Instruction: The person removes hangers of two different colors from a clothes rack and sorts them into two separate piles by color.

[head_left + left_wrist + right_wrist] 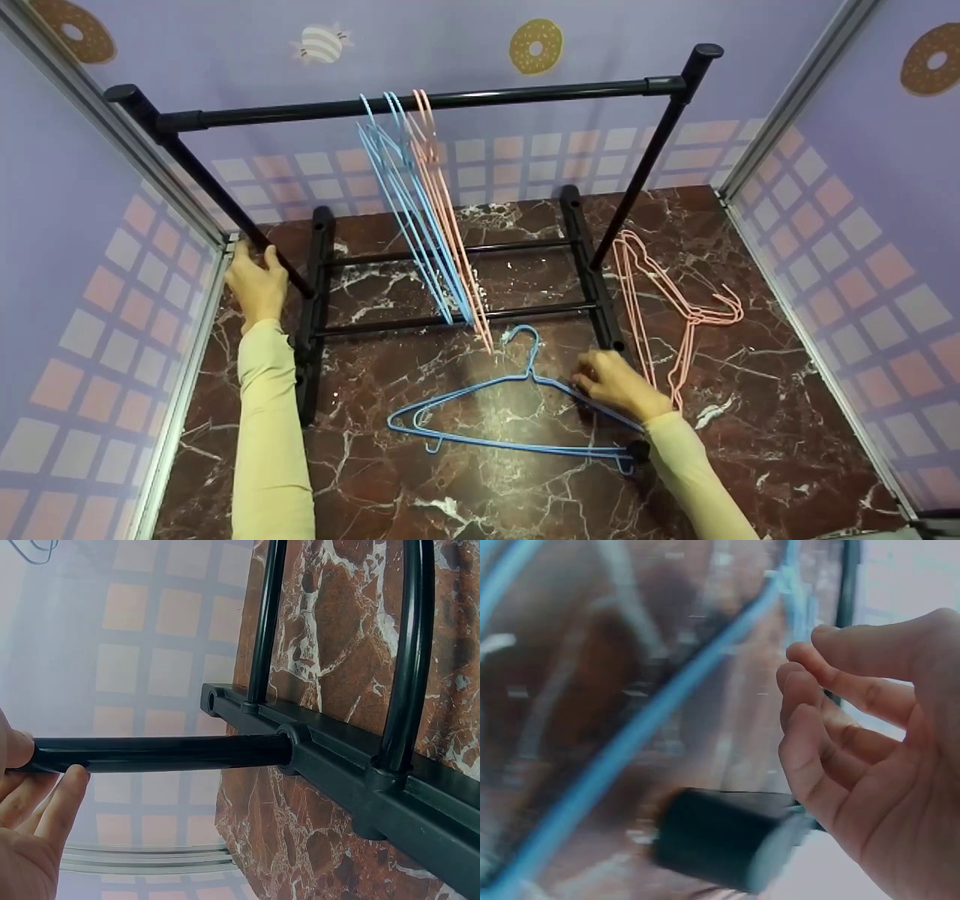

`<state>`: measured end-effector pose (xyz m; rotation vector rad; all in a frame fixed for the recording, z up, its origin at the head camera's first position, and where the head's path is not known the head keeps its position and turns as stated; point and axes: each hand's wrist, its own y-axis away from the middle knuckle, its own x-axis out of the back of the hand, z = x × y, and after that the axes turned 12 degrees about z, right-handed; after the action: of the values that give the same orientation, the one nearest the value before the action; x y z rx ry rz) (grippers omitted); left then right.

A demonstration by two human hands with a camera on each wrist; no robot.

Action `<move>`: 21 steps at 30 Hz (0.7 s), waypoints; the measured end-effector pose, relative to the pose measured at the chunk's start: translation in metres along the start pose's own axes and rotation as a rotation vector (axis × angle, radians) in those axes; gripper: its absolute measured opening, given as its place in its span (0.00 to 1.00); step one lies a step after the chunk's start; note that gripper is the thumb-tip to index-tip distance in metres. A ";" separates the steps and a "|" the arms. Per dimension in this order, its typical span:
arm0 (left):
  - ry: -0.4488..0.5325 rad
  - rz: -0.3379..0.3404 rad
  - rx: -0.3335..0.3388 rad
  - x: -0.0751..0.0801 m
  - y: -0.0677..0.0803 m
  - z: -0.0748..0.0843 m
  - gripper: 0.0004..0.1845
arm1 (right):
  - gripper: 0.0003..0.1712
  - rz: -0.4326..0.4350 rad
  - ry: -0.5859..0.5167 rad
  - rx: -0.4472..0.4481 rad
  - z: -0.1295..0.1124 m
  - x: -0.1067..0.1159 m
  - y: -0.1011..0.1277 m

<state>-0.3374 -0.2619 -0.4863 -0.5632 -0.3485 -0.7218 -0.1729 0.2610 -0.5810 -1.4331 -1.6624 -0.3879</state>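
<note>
My left hand (257,283) grips the left upright post (165,753) of a black clothes rack (517,98) low down, thumb on one side and fingers on the other. Loosely curled over the rack's right foot, my right hand (616,384) holds nothing. Just beside it, a blue hanger (487,444) lies on the floor with its hook toward the rack. Its wires look doubled, so there may be more than one. In the right wrist view, a blurred blue wire (641,720) passes apart from the fingertips.
Several blue hangers (409,217) and pink hangers (454,225) hang left of the rail's middle. More pink hangers (694,315) lie on the marble-patterned floor (510,499) right of the rack. Purple walls (465,45) enclose the back and sides. The foot's black end (712,840) sticks out near my right hand.
</note>
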 end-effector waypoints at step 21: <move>0.012 0.015 -0.010 -0.001 -0.001 -0.001 0.17 | 0.09 0.207 -0.103 0.139 -0.089 0.062 -0.110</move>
<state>-0.3390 -0.2625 -0.4875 -0.5698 -0.3291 -0.7123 -0.2326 0.2049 -0.4500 -1.5231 -1.5705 -0.0817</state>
